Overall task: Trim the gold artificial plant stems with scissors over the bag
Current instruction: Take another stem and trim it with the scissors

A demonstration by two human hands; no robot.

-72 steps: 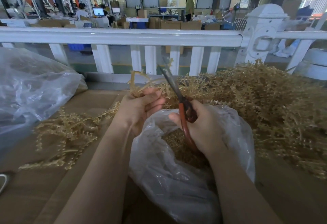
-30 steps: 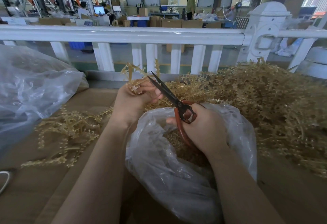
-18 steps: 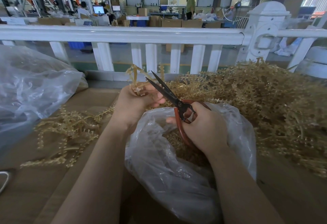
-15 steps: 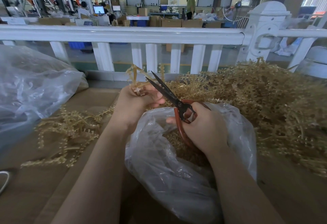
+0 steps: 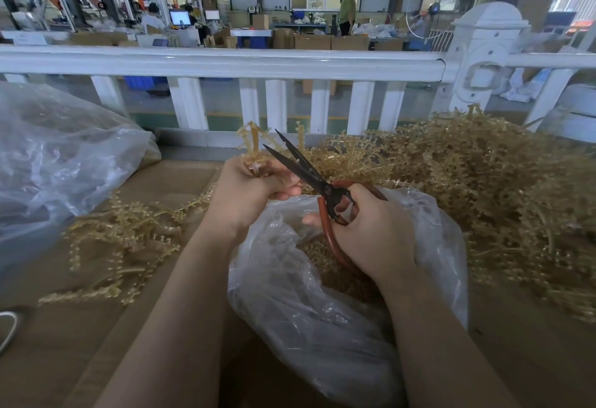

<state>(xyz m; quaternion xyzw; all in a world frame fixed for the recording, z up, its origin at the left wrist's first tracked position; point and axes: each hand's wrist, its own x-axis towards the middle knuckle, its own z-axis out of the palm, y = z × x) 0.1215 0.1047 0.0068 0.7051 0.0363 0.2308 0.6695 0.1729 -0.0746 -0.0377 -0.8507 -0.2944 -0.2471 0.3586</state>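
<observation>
- Left hand (image 5: 248,198): at centre, fingers curled into a fist around a small gold stem cluster (image 5: 254,156) whose sprigs rise out of the top of the fist toward 12 o'clock
- Right hand (image 5: 374,233): just at 4 o'clock of the left hand, fingers closed through and around the red handles of the scissors (image 5: 309,178)
- Scissors: dark blades parted in a narrow V, tips pointing toward 11 o'clock; the lower blade lies just beside the left fingers and the base of the held cluster; whether it touches the stem cannot be told
- Bag (image 5: 322,311): clear plastic, mouth open directly beneath both hands, extending toward 6 o'clock; gold trimmings (image 5: 322,256) show inside, partly hidden by the right hand
- Large pile of gold stems (image 5: 483,188): heaped on the surface from 1 to 4 o'clock, reaching behind the bag and the right hand
- Loose gold sprigs (image 5: 122,240): spread flat on the surface at 9 o'clock of the bag, well apart from the large pile
- Surface (image 5: 64,327): brown, cardboard-like, carrying bag, pile and sprigs
- Second clear plastic bag (image 5: 58,162): bulky, at 9 to 10 o'clock, at the left edge of view
- White railing (image 5: 225,62): runs across at 12 o'clock, behind the surface; beyond it, a workshop floor with cardboard boxes (image 5: 312,41) and a standing person (image 5: 347,8)
</observation>
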